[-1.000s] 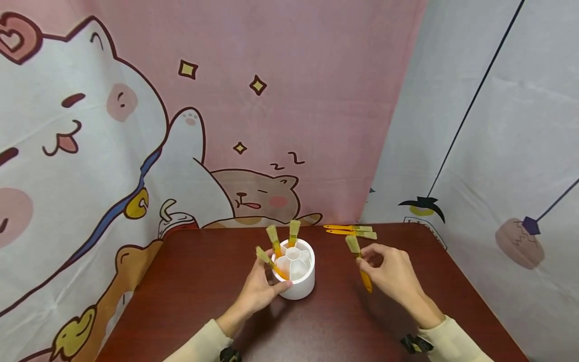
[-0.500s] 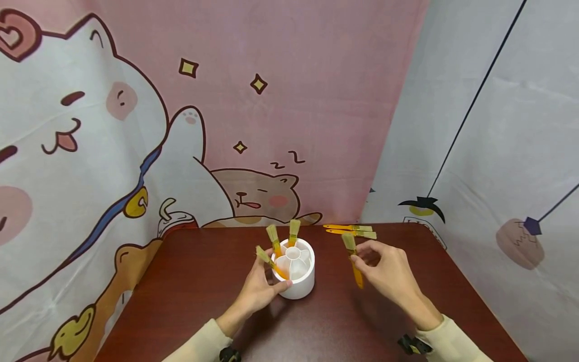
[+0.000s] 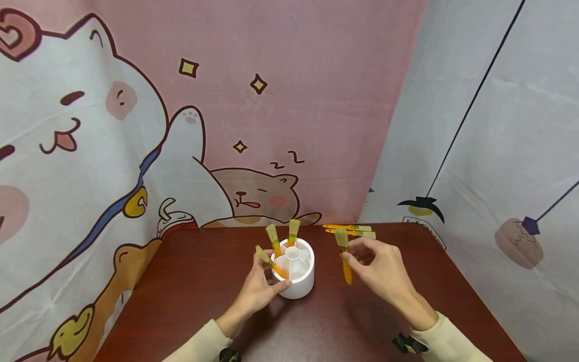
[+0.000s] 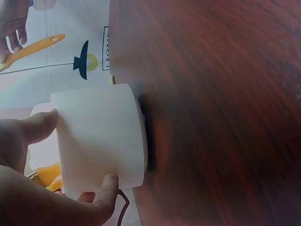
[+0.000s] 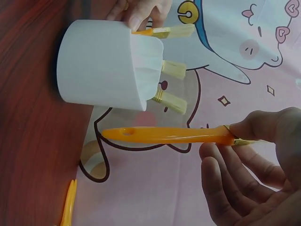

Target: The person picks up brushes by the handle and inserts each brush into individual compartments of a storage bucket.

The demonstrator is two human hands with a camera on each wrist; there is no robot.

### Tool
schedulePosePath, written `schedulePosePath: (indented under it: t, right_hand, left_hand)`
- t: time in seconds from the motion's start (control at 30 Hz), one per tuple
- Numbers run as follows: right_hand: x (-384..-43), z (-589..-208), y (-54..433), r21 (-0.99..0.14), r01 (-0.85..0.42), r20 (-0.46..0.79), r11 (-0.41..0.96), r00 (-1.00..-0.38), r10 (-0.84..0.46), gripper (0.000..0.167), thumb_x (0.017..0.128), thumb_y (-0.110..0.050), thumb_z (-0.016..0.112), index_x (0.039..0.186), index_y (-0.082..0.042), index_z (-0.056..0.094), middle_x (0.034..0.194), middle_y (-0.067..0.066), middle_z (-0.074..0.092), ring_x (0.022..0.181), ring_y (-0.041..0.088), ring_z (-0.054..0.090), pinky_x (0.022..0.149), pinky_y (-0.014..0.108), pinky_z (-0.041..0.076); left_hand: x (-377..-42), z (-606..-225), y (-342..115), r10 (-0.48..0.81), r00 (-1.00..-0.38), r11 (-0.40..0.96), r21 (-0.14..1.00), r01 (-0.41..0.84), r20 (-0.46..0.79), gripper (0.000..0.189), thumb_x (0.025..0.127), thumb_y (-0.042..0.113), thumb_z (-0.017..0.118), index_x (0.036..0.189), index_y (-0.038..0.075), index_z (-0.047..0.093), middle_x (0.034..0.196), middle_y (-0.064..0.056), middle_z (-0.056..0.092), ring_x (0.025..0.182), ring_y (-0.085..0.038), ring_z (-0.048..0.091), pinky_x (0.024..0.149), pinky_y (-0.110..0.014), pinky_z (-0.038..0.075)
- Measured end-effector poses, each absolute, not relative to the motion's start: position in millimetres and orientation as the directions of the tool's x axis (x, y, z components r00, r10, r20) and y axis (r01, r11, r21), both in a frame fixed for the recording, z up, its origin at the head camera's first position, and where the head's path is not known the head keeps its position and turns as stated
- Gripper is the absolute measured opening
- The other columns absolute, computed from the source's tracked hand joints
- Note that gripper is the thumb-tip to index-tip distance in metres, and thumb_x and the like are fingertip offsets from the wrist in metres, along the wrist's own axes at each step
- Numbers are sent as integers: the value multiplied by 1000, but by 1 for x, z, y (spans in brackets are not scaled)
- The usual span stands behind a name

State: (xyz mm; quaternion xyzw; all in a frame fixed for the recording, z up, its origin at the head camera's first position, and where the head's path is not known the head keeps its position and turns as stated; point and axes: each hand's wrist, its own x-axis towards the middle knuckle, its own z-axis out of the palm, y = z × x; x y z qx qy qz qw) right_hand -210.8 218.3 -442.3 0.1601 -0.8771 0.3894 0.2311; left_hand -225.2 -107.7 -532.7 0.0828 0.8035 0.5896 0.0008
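A white round organizer with petal-shaped compartments stands on the table, three orange-handled paintbrushes upright or leaning in it, bristles up. My left hand grips its left side, thumb at the front rim; the left wrist view shows fingers along the white wall. To the right of the organizer, my right hand pinches another paintbrush near its metal band, bristles up, handle hanging down. In the right wrist view that brush's orange handle points toward the table, its lower end apart from the organizer.
Two more orange paintbrushes lie side by side near the back edge of the dark red-brown table. Behind the table hangs a cartoon-printed cloth, with a pale cloth on the right.
My right hand has moved left toward the organizer with its paintbrush, which now hangs more upright. The left hand and the organizer have stayed in place.
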Motion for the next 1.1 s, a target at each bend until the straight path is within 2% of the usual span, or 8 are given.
schedulePosePath:
  t: [0.47,0.7,0.97,1.1]
  right_hand:
    - [-212,-437,203,-632,-513,541,581,-829,-144,22,93,-7,97,106,-19,84,92,-8,84,75,0,75,69,23,65]
    - [-212,-433,197,-622,-560,571,547,-803,-172,23,92,-6,97,106,-20,85,91,-10,84,76,1,76,69,22,66]
    - [-213,-431,190,-613,-590,588,526,-785,-195,23,92,-7,97,108,-18,85,95,-10,86,79,0,78,70,22,66]
    - [-214,-429,186,-608,-601,596,519,-777,-202,23,92,-7,98,108,-18,85,95,-9,86,79,0,78,70,27,68]
  left_hand:
    - [-226,-534,-108,133,-987,301,945,128,91,93,90,8,100,163,11,41,160,-31,65,140,-47,74,111,-59,67]
    - [-226,-531,-107,137,-985,300,943,143,106,93,90,8,100,163,7,41,157,-33,67,139,-49,75,109,-58,67]
    - [-225,-532,-106,130,-987,312,941,129,92,92,91,8,100,163,9,42,157,-32,67,139,-47,75,110,-58,67]
    - [-225,-532,-106,133,-987,312,941,131,93,92,91,8,100,163,9,42,158,-32,67,139,-48,75,111,-60,67]
